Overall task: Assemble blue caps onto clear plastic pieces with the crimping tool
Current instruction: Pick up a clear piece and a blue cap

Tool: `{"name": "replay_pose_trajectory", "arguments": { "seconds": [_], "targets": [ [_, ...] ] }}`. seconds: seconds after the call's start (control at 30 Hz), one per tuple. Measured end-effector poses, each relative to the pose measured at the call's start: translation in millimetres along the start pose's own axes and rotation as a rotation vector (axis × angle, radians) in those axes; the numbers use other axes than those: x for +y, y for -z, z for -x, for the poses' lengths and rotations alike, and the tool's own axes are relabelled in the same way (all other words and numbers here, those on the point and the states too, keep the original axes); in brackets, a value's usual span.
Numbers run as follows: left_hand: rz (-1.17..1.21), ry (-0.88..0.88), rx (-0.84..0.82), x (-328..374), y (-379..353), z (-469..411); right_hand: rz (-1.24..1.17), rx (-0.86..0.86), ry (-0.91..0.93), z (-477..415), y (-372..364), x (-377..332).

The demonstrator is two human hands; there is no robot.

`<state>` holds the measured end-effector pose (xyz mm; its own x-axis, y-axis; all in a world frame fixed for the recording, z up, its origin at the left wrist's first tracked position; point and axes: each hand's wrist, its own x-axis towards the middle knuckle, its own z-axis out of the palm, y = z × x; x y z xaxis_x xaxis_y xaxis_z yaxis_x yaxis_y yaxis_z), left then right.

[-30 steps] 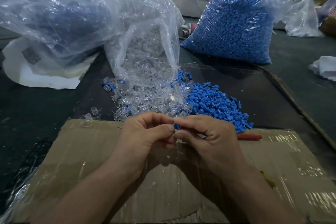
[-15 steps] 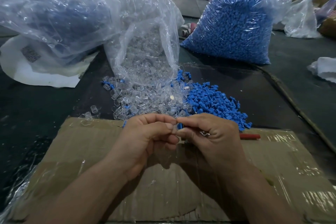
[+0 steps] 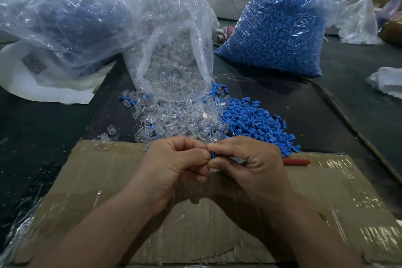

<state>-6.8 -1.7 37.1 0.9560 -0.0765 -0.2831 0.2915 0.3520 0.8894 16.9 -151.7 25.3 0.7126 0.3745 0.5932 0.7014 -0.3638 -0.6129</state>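
blue cap (image 3: 212, 155) pinched between left hand (image 3: 174, 167) and right hand (image 3: 252, 165); clear pieces (image 3: 174, 118), loose caps (image 3: 256, 124) heaped just behind.

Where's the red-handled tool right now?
Head view, right side: its red handle juts beyond the right hand, at the far edge of the cardboard, beside the loose blue caps.

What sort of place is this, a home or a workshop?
Probably a small factory or assembly workshop: a bulk bag of blue caps, an open bag spilling clear plastic pieces over the worktable, and the left hand and right hand pinching one blue cap.
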Motion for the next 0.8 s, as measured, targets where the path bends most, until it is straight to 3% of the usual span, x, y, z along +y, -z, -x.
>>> {"name": "replay_pose_trajectory", "arguments": {
  "seconds": [0.63,0.8],
  "targets": [
    [-0.034,0.024,-0.029,-2.2,2.5,-3.6,0.113,-0.028,0.054,0.6,1.5,-0.5],
    [-0.038,0.04,-0.037,-5.3,4.2,-6.4,0.159,-0.14,-0.056,-1.1,6.8,-5.6]
  ]
}}
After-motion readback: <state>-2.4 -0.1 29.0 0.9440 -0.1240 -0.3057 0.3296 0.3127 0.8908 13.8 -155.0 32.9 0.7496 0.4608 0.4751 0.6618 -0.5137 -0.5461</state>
